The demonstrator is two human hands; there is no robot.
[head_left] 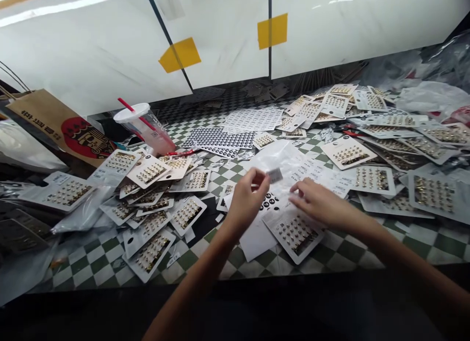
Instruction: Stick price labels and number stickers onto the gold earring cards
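Note:
My left hand (246,198) pinches a small grey sticker label (275,175) between thumb and fingers, held a little above the table. My right hand (318,202) lies just to its right, fingers curled and pressed down on a clear plastic sleeve with a label sheet (293,164). Directly below both hands lies a white earring card (296,231) studded with small gold earrings. A sheet of dark round stickers (270,202) peeks out between the hands.
Several earring cards are heaped at the left (150,172) and right (372,178) on a green-white checkered table (91,262). A plastic cup with a red straw (141,123) and a brown paper bag (62,125) stand back left. Sticker sheets (223,137) lie behind.

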